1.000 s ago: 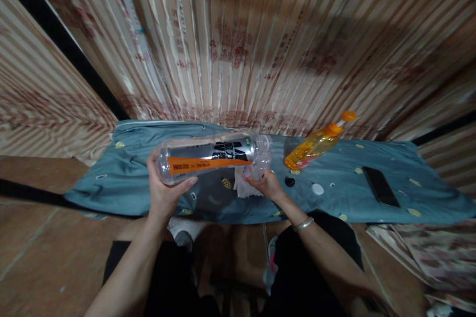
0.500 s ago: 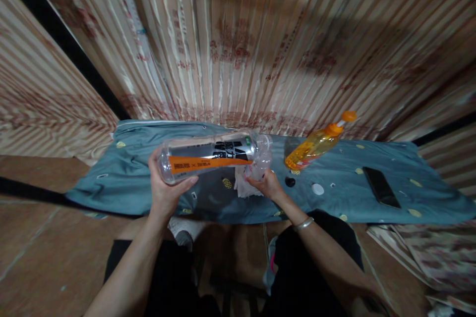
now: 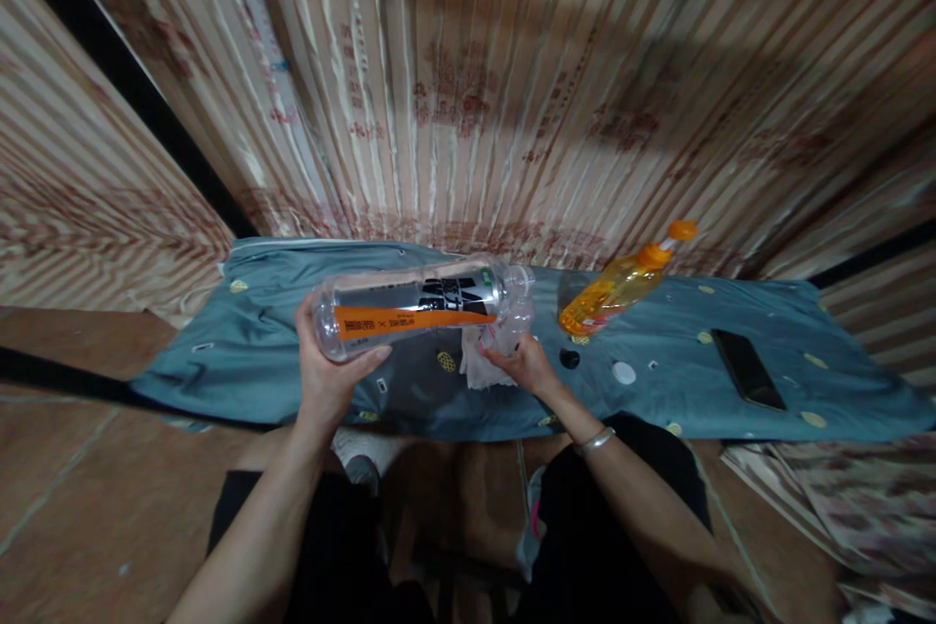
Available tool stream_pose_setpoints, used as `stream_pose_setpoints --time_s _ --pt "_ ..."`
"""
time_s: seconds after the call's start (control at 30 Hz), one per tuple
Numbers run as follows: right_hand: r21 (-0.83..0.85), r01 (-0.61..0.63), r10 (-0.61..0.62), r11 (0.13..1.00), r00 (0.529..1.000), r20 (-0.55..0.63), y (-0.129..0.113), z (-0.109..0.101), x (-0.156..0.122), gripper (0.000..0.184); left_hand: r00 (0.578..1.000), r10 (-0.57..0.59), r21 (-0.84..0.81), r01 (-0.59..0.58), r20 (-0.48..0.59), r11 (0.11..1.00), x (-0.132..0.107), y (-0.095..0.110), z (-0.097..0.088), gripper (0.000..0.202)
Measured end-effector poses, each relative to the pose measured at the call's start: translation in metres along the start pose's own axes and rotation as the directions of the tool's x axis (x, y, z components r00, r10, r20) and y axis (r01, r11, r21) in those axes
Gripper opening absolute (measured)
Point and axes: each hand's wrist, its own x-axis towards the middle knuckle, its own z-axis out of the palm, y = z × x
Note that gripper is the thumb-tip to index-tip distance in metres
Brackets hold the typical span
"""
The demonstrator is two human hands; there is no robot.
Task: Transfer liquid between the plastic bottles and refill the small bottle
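head view: my left hand (image 3: pixel 326 380) is wrapped around the base end of a clear bottle (image 3: pixel 416 307), thumb on the near side and fingers behind it. the bottle lies on its side in the air, just above the blue sheet (image 3: pixel 249 351), with its orange and black label facing me and its neck pointing right. my right hand (image 3: pixel 527 366) is closed at the neck end, pinching a bunched white rag (image 3: pixel 477 366) against the bottle's mouth; i cannot tell whether a cap is on. beside that hand, a black cap (image 3: pixel 568 358) and a white disc (image 3: pixel 624 372) lie on the sheet. an orange pump bottle (image 3: pixel 618 285) stands beyond them. a black phone (image 3: pixel 747 368) lies flat, well apart to the right. a striped curtain (image 3: pixel 475 97) hangs behind.
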Motion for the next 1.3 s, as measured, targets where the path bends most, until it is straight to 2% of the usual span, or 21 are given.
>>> stream_pose_setpoints --time_s 0.37,0.63,0.83,1.07,1.3 --pt "-0.061 0.014 -0.015 0.998 1.0 -0.013 0.0019 0.0004 0.0005 0.051 1.0 0.015 0.027 -0.015 0.002 1.0 -0.0001 -0.0031 -0.002 0.109" --pt "-0.06 0.018 -0.018 0.998 1.0 0.0 -0.0014 -0.0001 -0.0006 0.046 1.0 0.027 0.012 -0.027 0.014 1.0 0.0001 -0.0031 -0.0005 0.108" --pt "-0.06 0.029 -0.029 0.998 1.0 -0.001 -0.0014 -0.0007 -0.0003 0.053 0.999 0.031 0.023 -0.032 0.011 0.999 -0.0005 -0.0034 -0.0003 0.109" --pt "-0.059 0.032 -0.032 0.998 0.999 -0.004 0.006 0.0012 -0.0001 0.052 1.0 0.004 0.002 -0.004 0.004 1.0 -0.0004 -0.0012 0.0004 0.111" --pt "-0.056 0.018 -0.017 0.998 1.0 0.016 0.0037 0.0001 0.0004 0.052 1.0 -0.008 -0.016 0.008 -0.01 1.0 -0.0004 -0.002 0.0 0.111"
